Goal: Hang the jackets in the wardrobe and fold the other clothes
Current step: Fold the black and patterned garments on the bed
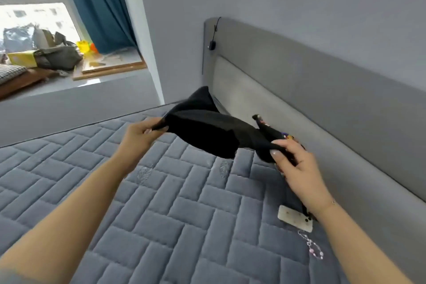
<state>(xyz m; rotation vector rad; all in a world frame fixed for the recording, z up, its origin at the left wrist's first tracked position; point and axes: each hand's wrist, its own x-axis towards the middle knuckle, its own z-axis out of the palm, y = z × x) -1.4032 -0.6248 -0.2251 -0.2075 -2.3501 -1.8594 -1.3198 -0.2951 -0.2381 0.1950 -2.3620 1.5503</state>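
Fingers [159,128] of the left hand [140,134] pinch one edge of a black garment [207,131], thumb pressed against fingertips on the cloth. Across from it, the right hand [297,168] grips the garment's other end, thumb on top and fingers curled beneath. Between the two hands the cloth hangs slack, held clear above a blue-grey quilted mattress [161,203], its far corner rising toward the grey headboard [322,90].

Beneath and behind the right hand lies another piece of dark clothing with a coloured print [287,136], mostly hidden by the hand and the black garment; what it is cannot be told. Near the right wrist, a pale phone [295,218] rests on the mattress, a beaded strap [311,246] trailing from it toward the near edge.

A small black device [211,45] dangles on a cord at the headboard's left end. Beyond the bed, a window ledge [108,69] carries a grey bag [57,57], a yellow box [22,58] and a yellow toy [83,45], beside a teal curtain [101,4].
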